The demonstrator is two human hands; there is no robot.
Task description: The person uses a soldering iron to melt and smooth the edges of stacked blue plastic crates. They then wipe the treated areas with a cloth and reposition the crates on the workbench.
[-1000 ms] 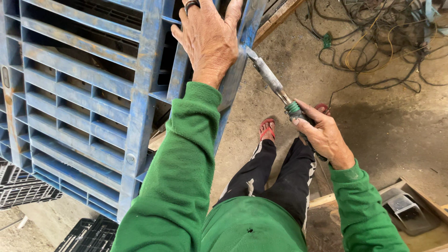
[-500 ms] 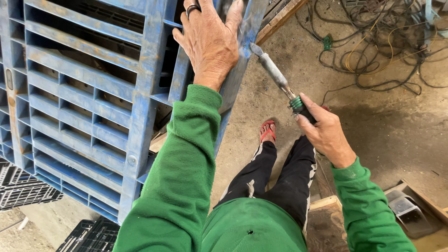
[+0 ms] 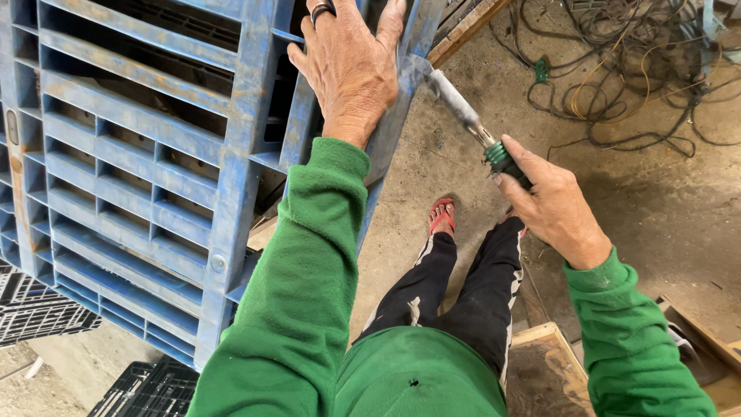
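Observation:
A big blue plastic pallet (image 3: 139, 154) stands tilted on its edge in front of me. My left hand (image 3: 351, 66), with a ring on one finger, lies flat with spread fingers on the pallet's upper right part and steadies it. My right hand (image 3: 552, 205) grips the green handle of a hot-air tool (image 3: 471, 123). The tool's metal nozzle points up and left, and its tip touches the pallet's right edge just beside my left hand. I wear green sleeves, black trousers and red sandals (image 3: 441, 215).
A tangle of cables (image 3: 617, 69) lies on the concrete floor at the upper right. Black plastic grids (image 3: 38, 309) lie on the floor at the lower left. A wooden board (image 3: 548, 371) and a box-like object sit at the lower right.
My right hand has pushed the tool up and left, so the nozzle tip now meets the pallet's edge. My left hand stays on the pallet.

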